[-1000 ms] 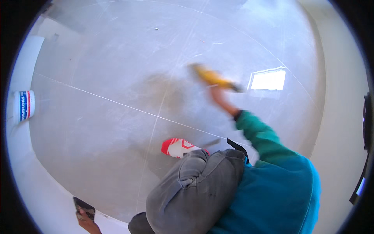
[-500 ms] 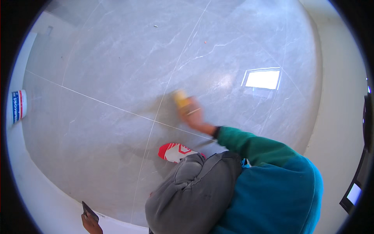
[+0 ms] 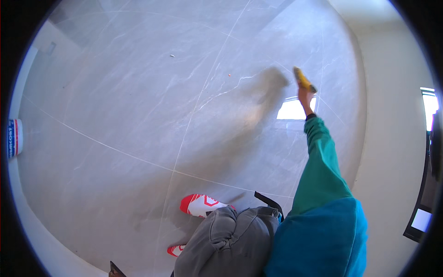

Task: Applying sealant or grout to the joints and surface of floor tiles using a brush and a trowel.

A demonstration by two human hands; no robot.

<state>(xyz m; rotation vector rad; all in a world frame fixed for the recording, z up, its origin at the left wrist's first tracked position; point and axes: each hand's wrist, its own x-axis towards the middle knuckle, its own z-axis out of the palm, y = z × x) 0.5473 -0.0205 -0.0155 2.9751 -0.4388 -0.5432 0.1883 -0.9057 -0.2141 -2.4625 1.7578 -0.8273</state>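
Note:
Far out at the upper right, my right hand (image 3: 305, 97) is closed around a yellow, narrow, block-like object (image 3: 301, 77) with darker ends; its exact kind cannot be made out. My right arm (image 3: 320, 159), in a green and blue sleeve, is stretched out. Its shadow falls apart from the hand on the grey tiled floor (image 3: 138, 87), so the hand looks raised above the tiles. At the lower edge, left of my legs, only a sliver of my left hand (image 3: 116, 274) shows, with the pointed tip of a dark flat object (image 3: 114, 267) in it.
My knee in grey trousers (image 3: 226, 244) and a red-and-white sock (image 3: 198, 205) are at the bottom centre. A white and blue tub (image 3: 16, 137) stands by the left wall. A pale wall (image 3: 392, 115) runs along the right. Small bits (image 3: 172, 56) lie on the floor.
My right hand has swung up and to the right with the yellow object, and the arm has straightened. My left hand with the dark object has dropped mostly out of view.

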